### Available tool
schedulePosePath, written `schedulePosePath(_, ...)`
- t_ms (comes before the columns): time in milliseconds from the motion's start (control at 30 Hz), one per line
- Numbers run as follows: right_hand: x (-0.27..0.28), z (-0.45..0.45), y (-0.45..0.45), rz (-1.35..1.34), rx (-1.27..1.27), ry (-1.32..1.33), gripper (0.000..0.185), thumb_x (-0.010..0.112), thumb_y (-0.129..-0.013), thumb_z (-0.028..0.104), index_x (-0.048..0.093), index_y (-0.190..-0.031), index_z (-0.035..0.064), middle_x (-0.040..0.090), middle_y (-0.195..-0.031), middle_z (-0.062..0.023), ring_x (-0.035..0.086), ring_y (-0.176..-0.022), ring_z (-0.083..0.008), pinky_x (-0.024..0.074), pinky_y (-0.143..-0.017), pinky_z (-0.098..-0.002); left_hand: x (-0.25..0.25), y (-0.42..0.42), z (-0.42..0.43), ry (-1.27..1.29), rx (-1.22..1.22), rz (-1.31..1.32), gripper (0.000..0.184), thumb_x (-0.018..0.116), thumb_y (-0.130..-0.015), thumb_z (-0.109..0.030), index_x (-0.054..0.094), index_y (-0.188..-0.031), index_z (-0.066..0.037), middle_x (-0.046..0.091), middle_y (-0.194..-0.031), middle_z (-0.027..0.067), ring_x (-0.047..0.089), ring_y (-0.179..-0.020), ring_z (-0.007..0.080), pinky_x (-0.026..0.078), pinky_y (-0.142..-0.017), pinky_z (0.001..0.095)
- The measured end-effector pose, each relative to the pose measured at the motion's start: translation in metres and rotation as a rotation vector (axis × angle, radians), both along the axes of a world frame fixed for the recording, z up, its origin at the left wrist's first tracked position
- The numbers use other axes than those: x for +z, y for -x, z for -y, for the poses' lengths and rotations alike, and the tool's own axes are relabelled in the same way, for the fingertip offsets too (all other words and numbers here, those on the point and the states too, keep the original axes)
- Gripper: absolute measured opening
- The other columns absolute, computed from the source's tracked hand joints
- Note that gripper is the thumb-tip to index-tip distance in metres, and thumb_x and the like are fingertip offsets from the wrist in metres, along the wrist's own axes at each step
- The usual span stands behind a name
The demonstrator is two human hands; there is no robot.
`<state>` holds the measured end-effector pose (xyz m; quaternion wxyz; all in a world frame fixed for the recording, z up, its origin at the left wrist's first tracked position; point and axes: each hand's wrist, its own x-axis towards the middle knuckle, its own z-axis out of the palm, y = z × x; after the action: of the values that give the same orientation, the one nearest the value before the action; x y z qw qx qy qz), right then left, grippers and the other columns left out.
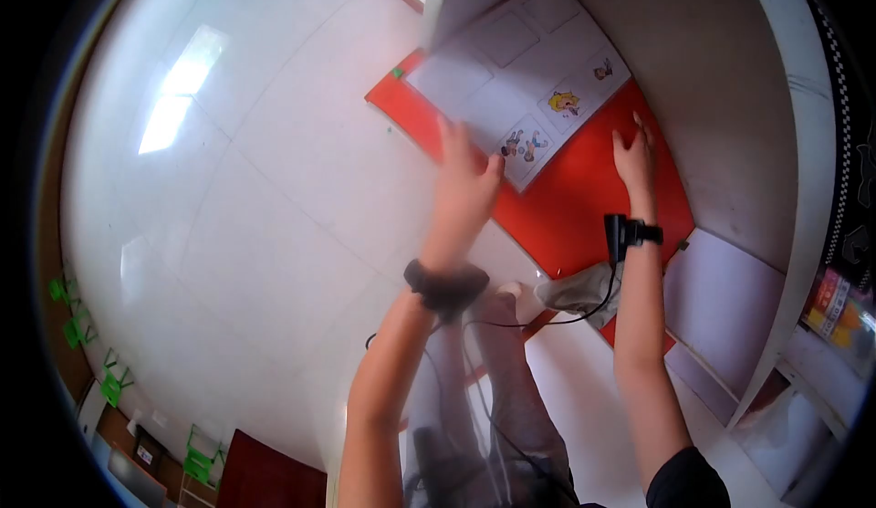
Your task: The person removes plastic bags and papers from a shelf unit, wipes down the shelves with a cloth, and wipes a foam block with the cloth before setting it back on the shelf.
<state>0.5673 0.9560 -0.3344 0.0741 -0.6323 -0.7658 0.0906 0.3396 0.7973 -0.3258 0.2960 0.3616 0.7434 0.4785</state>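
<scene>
A white sheet (pixel 516 83) with several printed boxes lies on a red board (pixel 584 199). Cartoon figures fill the boxes along its near right side; those on the far left side look blank. My left hand (pixel 464 179) is over the board's left edge by the sheet's near corner, thumb and forefinger apart, slightly blurred. Whether it touches the paper I cannot tell. Over the red surface to the right, my right hand (pixel 635 157) has its fingers spread near the sheet's right edge, nothing in it. Both wrists wear black straps, and a cable runs from the right one.
A pale wall panel (pixel 707 79) borders the board on the right. Glossy white tiled floor (pixel 265 198) stretches to the left. Small green chairs (pixel 111 385) stand far off at lower left. Shelving with a colourful package (pixel 835 312) is at the right edge.
</scene>
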Motion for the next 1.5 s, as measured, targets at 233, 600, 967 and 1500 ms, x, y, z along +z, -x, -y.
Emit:
schedulePosePath(233, 0.017, 0.073, -0.013, 0.077, -0.033, -0.045, 0.048, 0.056, -0.079, 0.027, 0.045, -0.115, -0.0030, 0.042, -0.121, -0.0187, 0.040, -0.111, -0.0341, 0.0316, -0.094, -0.0405, 0.023, 0.065, 0.004, 0.140, 0.077, -0.523, 0.045, 0.055, -0.074, -0.009, 0.048, -0.118, -0.010, 0.038, -0.126, 0.0220, 0.047, -0.100, 0.0331, 0.037, -0.088, 0.0382)
schedulePosePath(600, 0.075, 0.158, 0.051, -0.675, -0.153, 0.172, 0.013, 0.054, -0.082, 0.004, 0.058, -0.093, -0.0007, 0.055, -0.090, -0.0059, 0.056, -0.083, -0.0141, 0.0450, -0.073, -0.0250, -0.009, 0.117, -0.047, 0.063, 0.080, -0.458, 0.021, 0.048, -0.083, -0.012, 0.059, -0.095, 0.000, 0.061, -0.083, 0.0174, 0.059, -0.077, 0.0293, 0.045, -0.073, 0.0335)
schedulePosePath(967, 0.223, 0.253, 0.051, -1.438, 0.019, 0.585, 0.027, 0.042, -0.085, 0.003, 0.045, -0.112, 0.0018, 0.050, -0.105, -0.0093, 0.048, -0.099, -0.0168, 0.0372, -0.085, -0.0267, 0.243, -0.042, 0.103, -0.416, -0.491, -0.065, 0.039, 0.051, -0.071, 0.001, 0.055, -0.109, -0.005, 0.057, -0.107, 0.0100, 0.050, -0.108, 0.0307, 0.036, -0.091, 0.0428)
schedulePosePath(1500, 0.338, 0.325, -0.191, -2.157, -0.468, 0.557, 0.030, 0.037, -0.090, 0.031, 0.050, -0.104, 0.0077, 0.054, -0.100, -0.0049, 0.049, -0.097, -0.0151, 0.0410, -0.086, -0.0334, 0.343, -0.306, 0.185, -0.552, -0.934, -0.686, 0.046, 0.047, -0.072, -0.003, 0.044, -0.117, 0.001, 0.030, -0.133, 0.0136, 0.027, -0.125, 0.0293, 0.022, -0.101, 0.0452)
